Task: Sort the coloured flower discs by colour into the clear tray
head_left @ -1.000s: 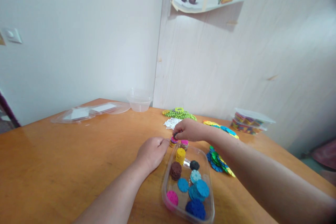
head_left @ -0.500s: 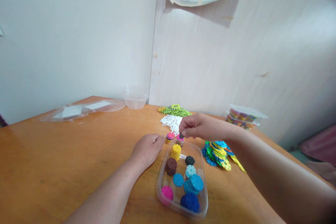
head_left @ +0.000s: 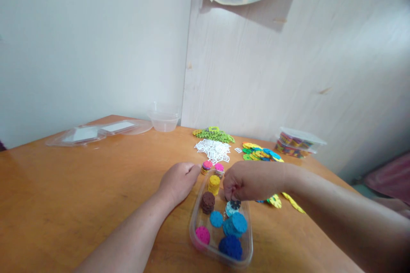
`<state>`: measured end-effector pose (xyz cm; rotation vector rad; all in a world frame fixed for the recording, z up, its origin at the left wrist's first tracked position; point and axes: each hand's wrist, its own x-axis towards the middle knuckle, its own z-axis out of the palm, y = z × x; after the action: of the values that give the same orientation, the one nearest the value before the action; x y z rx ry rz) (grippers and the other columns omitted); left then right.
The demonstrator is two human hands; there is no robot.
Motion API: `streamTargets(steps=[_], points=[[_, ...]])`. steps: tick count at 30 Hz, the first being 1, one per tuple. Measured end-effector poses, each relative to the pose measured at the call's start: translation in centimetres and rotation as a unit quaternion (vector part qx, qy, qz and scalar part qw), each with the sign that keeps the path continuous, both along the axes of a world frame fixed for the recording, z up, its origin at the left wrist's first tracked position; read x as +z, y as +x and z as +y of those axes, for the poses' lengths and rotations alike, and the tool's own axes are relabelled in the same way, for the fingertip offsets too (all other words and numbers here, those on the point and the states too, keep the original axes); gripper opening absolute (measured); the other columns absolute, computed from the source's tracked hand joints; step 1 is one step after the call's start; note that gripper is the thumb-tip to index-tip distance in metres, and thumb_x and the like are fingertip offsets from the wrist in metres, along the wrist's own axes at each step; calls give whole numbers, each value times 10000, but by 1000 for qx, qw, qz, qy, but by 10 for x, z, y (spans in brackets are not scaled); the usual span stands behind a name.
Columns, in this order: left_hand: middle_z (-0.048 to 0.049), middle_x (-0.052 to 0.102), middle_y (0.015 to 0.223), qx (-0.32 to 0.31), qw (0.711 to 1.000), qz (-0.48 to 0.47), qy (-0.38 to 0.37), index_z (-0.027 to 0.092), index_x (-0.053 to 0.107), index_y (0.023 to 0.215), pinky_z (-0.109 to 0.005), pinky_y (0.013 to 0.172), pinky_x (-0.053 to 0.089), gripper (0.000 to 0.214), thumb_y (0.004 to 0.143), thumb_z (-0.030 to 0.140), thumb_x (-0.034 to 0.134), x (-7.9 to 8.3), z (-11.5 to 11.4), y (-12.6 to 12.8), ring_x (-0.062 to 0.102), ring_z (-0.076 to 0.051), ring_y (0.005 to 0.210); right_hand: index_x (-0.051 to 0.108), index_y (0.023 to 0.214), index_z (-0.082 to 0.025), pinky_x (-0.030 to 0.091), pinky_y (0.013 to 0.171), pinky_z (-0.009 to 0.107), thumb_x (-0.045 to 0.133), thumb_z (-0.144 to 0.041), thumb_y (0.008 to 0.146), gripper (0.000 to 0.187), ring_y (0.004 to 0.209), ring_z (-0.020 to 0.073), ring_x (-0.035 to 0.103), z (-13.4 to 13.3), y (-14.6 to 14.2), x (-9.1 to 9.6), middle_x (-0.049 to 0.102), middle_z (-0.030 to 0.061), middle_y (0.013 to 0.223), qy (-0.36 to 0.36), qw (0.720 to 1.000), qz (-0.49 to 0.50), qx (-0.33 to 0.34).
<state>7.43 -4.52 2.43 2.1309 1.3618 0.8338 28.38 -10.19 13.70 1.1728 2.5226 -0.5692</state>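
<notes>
My right hand (head_left: 248, 181) reaches over the clear plastic box (head_left: 194, 217), its fingers closed on a black notched disc (head_left: 235, 204). My left hand (head_left: 180, 182) rests closed on the table left of the box, thumb tip beside a small stack of pink, purple and yellow discs (head_left: 206, 167); whatever its fingers hold is hidden. Inside the box stand yellow discs (head_left: 214, 184), brown discs (head_left: 208, 201), pink discs (head_left: 202, 236), light blue discs (head_left: 232, 209), blue discs (head_left: 238, 223) and dark blue discs (head_left: 230, 247). Another pink-topped stack (head_left: 219, 166) is just beyond the box.
Behind the stacks lie white lattice pieces (head_left: 213, 150) and green pieces (head_left: 218, 135). Large coloured discs (head_left: 259, 152) are piled at right, partly behind my arm. Closed boxes (head_left: 297, 143), an open clear tub (head_left: 164, 121) and clear lids (head_left: 83, 133) stand farther back.
My right hand has moved from the pink-topped stack back toward me, over the box, carrying the black disc. The top of that stack now shows pink. My left hand has stayed in place.
</notes>
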Motion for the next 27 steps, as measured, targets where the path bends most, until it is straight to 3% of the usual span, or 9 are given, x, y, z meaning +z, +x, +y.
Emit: streamTargets(steps=[6, 11, 19, 27], points=[[13, 443, 534, -1, 1000, 1, 2, 175, 431, 552, -266, 521, 191, 472, 899, 486, 352, -1, 1, 1, 422, -120, 555, 736, 834, -210, 353, 615, 233, 559, -156, 776, 195, 656, 122, 548, -4, -8, -1, 688, 6, 721, 33, 999, -36, 10], [14, 426, 537, 4, 1000, 6, -2, 178, 418, 551, -265, 519, 188, 467, 893, 489, 355, 0, 0, 1, 425, -123, 557, 741, 874, -228, 363, 645, 247, 536, -177, 797, 224, 706, 136, 579, -6, -11, 0, 712, 23, 808, 59, 996, -57, 33], [1, 457, 548, -2, 1000, 4, -3, 182, 443, 552, -263, 524, 196, 483, 889, 512, 336, 1, 0, 0, 430, -134, 570, 706, 1043, -278, 338, 609, 281, 624, -339, 746, 315, 755, 188, 605, -11, -18, -1, 717, 37, 870, 104, 989, -100, 39], [-4, 490, 553, -5, 1000, 0, 0, 179, 483, 554, -263, 531, 207, 491, 890, 508, 343, 1, -1, 0, 445, -138, 576, 711, 879, -256, 317, 589, 272, 565, -281, 779, 178, 708, 168, 595, -12, -20, -2, 710, 30, 806, 120, 985, -103, 70]])
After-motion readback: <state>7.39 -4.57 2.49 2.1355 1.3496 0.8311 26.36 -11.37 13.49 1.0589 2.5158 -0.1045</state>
